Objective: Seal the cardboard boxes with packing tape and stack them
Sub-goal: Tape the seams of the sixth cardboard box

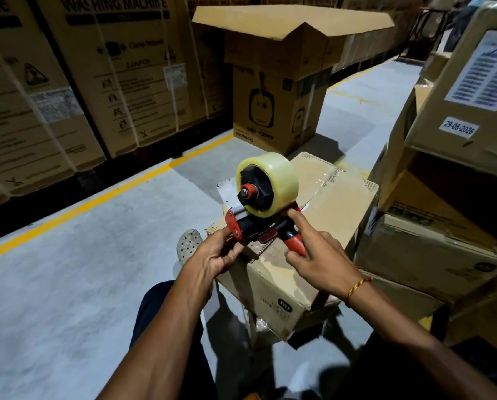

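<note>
While the small cardboard box (296,255) sat on the floor just in front of the person's knees, both hands were busy with the tape dispenser (263,209) above its top. The left hand (221,255) pinched at the front end of the dispenser near the red blade guard, apparently feeling for the loose end of the tape. The right hand (319,255) curled around the red handle, forefinger stretched up toward the clear tape roll (270,183).

To my eye, the step in hand was getting the tape started. Done well, the free end would be drawn out and stuck just over the near edge of the box, then the dispenser pulled straight along the flap seam toward 12 o'clock with steady pressure, so the strip lies flat without wrinkles.

Both forearms reached forward from 6 o'clock, wrists close together, the right wrist wearing a thread bracelet (358,285).

At 12 o'clock stood a taller box (276,111) with its flaps open, waiting. Stacked cartons (455,197) rose at 3 o'clock, and washing machine cartons (82,82) lined the wall at 10 o'clock.
</note>
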### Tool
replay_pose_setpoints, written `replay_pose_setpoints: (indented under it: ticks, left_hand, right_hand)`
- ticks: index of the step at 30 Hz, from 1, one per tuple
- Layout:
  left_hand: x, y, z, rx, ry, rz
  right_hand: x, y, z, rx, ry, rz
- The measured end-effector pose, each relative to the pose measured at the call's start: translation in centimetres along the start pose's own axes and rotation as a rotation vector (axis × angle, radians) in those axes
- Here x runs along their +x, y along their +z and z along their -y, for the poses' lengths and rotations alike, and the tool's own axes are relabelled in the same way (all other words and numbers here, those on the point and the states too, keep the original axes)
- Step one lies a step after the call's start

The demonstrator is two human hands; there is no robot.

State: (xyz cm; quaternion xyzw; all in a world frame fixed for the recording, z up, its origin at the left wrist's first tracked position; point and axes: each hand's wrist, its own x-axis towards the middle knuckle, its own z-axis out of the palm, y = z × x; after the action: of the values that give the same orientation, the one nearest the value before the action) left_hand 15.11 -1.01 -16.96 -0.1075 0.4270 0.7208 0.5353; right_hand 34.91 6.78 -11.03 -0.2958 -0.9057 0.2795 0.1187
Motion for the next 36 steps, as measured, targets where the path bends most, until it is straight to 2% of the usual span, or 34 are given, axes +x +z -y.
replay_pose_setpoints:
  ticks: [10,15,20,25,30,36]
  left_hand:
    - [2.4,-0.4,-0.3,0.116,-0.044,-0.073]
    - [1.6,0.1,-0.5,0.214,-0.088,-0.006]
    - [2.1,-0.6,-0.7,0.237,-0.050,0.012]
    - [2.3,-0.8,-1.2,0.438,0.009,0.045]
    - [2.5,-0.8,-1.7,0.397,0.123,0.034]
    - [2.6,-0.2,-2.3,0.518,0.166,0.056]
  right_hand:
    - [-0.1,-0.6,0.2,-0.028,-0.030,-0.028]
    - [-0.3,-1.1,0.6,-0.104,-0.046,-0.013]
    - [-0.2,-1.5,0.8,-0.155,-0.093,-0.012]
    - [-0.1,-1.5,0.7,-0.128,-0.083,-0.005]
    - [0.0,-1.9,0.6,-0.131,-0.069,0.003]
    - [-0.1,-2.0,0.0,-0.150,-0.066,0.009]
